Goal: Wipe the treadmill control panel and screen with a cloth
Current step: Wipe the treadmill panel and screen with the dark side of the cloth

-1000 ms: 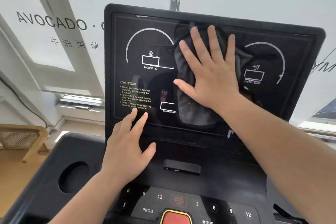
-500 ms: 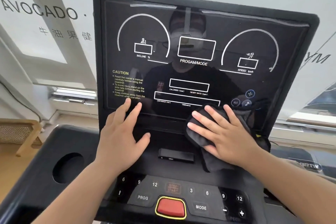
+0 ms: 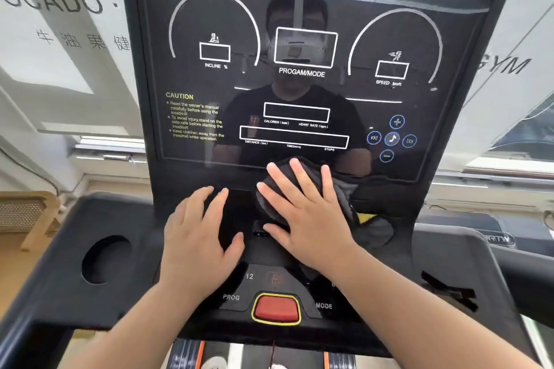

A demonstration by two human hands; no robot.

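Presses crumpled dark grey cloth [image 3: 341, 198] against glossy black treadmill screen [image 3: 299, 93], at its 6 o'clock edge.
Spreads right hand [image 3: 308, 219] flat over cloth, fingers straight; rests left hand [image 3: 198, 237] flat and holding nothing on black control panel [image 3: 236, 308], at cloth's 9 o'clock. Shows "PROGAM/MODE", "INCLINE %", "SPEED", "CAUTION" on screen; "PROG" and "MODE" flanking red button [image 3: 276, 307].

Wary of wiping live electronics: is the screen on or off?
Appears off: the screen is dark, no figures lit, only printed labels and reflections.
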